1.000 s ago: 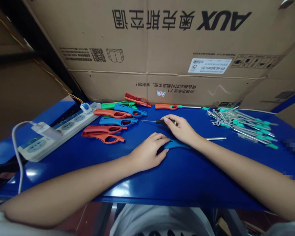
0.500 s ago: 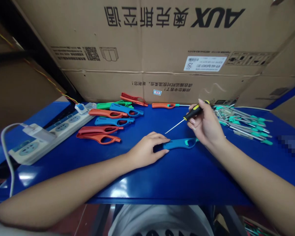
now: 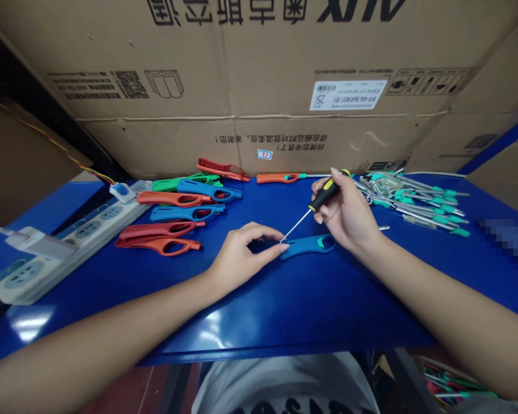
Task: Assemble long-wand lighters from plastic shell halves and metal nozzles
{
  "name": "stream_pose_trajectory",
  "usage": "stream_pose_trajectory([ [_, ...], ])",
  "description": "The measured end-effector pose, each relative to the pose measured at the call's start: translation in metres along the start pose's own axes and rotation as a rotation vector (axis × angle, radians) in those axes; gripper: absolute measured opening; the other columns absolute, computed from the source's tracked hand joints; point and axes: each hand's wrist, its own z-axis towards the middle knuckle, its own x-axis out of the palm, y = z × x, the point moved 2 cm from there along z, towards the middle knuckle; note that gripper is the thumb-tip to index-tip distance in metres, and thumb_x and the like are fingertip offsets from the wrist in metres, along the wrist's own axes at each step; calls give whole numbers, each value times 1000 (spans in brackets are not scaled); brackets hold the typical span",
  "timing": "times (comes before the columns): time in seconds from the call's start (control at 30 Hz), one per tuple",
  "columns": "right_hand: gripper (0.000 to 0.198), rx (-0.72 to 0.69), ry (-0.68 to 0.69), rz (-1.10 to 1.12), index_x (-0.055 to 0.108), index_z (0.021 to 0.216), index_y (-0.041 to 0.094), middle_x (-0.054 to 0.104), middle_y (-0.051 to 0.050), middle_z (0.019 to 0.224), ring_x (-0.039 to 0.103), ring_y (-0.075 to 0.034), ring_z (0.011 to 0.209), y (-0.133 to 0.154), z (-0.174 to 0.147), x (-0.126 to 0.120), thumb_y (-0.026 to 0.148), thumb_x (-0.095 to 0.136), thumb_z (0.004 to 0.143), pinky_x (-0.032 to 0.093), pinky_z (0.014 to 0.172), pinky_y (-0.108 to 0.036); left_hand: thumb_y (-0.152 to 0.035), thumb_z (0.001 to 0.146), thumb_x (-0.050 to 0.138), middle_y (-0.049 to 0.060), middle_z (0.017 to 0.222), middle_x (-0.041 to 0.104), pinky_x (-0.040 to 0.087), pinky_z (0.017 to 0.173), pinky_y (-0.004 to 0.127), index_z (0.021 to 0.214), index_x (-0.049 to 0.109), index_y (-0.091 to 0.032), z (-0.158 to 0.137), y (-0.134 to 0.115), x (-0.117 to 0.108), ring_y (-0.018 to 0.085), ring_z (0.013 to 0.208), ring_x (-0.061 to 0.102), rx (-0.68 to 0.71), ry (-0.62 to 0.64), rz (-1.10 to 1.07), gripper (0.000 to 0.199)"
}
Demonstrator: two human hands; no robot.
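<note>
A blue lighter with a green trigger lies on the table, its long tube end partly behind my right wrist. My left hand rests at its left end, thumb and index finger closed about that end. My right hand grips a black and yellow screwdriver, fingers wrapped round the handle. The thin shaft slants down to the left, and its tip is between my left thumb and index fingertips at the lighter's end. Whether a screw is there is too small to tell.
Several red, orange, blue and green lighter shells lie to the left, by a white power strip. An orange lighter lies along the back, before a cardboard box. Metal tubes with green triggers are heaped at right.
The screwdriver has come down to the left, its tip now at the blue lighter's end. My left thumb and index finger have closed in around that tip. The view has shifted slightly.
</note>
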Motion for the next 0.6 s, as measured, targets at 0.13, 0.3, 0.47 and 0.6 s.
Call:
stream_pose_trajectory([
  [0.13,48,-8,0,-57,57,74,20,55,2,76,39,-5,44,1,0,1,66,66,82,43,38,-21,-24,87,75,3,85,78,57,79,32,85,78,-21,1,-3,-1,17,81,70,93,-28,-24,5],
  [0.3,49,3,-14,-27,57,74,19,54,2,76,39,-4,44,2,0,1,67,67,81,43,37,-20,-22,87,75,3,85,78,57,79,32,85,79,-21,0,-6,-1,17,81,70,139,-33,-15,4],
  [0.47,49,3,-13,11,58,73,19,55,2,76,39,-4,43,2,1,0,66,69,81,43,37,-21,-22,87,76,3,85,79,57,79,31,85,79,-21,1,-5,-1,17,80,70,146,-30,-12,3],
  [0.6,49,-28,-7,-61,59,73,19,55,2,75,39,-4,44,2,0,1,67,67,81,43,38,-21,-21,86,77,3,85,79,57,79,31,86,79,-20,1,-5,0,17,80,70,183,-22,-11,2],
])
